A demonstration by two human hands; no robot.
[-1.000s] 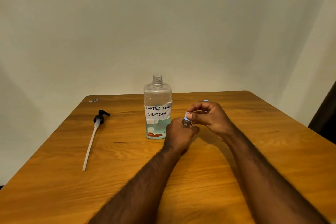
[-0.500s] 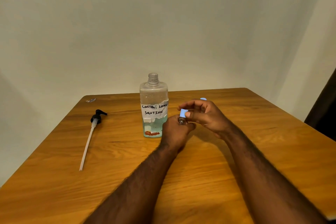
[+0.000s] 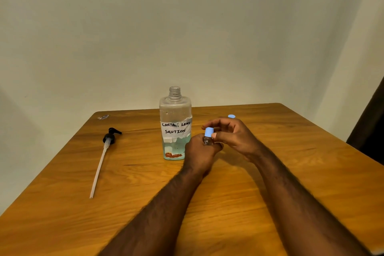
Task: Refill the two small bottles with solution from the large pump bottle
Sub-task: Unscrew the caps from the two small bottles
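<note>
On the wooden table (image 3: 270, 203), the left hand (image 3: 200, 155) grips a small bottle (image 3: 207, 141) beside the large bottle (image 3: 175, 124) (pump removed). The right hand (image 3: 232, 134) pinches its blue cap (image 3: 208, 132).

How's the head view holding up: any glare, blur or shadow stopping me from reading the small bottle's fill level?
Head view: warm, dim, even light, no hard glare on the table; soft shadow beneath the right hand; label sharp; small bottle tiny, mostly hidden in the left hand under its cap, level unreadable; wide-angle bending at edges.
</note>
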